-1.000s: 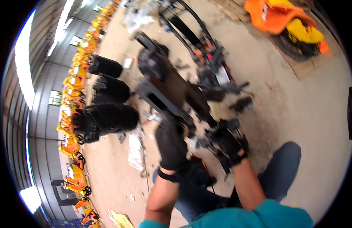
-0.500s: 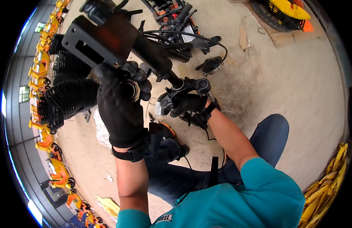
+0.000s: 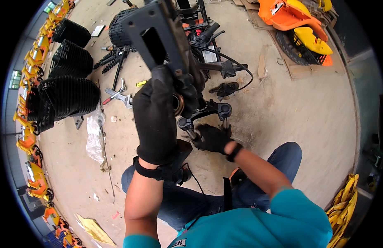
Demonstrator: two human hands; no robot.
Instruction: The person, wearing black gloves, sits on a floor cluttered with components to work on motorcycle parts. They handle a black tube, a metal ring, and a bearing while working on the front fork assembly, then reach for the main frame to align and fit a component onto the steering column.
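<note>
My left hand (image 3: 156, 120), in a black glove, is closed on a black metal frame (image 3: 140, 27) with a slotted plate. A metal ring (image 3: 178, 105) shows among its curled fingers. Just right of it is a black front fork (image 3: 206, 112) with two clamp ends and a row of small bearing balls (image 3: 204, 106) around its stem, which meets the frame's tube. Also gloved, my right hand (image 3: 214, 139) is wrapped round the fork below the clamps, between its two short legs; its fingertips are partly hidden.
Stacks of black plastic baskets (image 3: 69, 97) stand at left. Tools, including an adjustable wrench (image 3: 124, 99), lie by shock absorbers (image 3: 111, 60). A handlebar assembly (image 3: 208, 37) and cable are beyond the fork. Orange and yellow panels (image 3: 290, 16) lie far right, yellow parts (image 3: 343, 202) near right.
My right hand has shifted from the fork's clamp down toward its legs. The frame stands more steeply, and my left hand has moved right with it. The view has shifted too.
</note>
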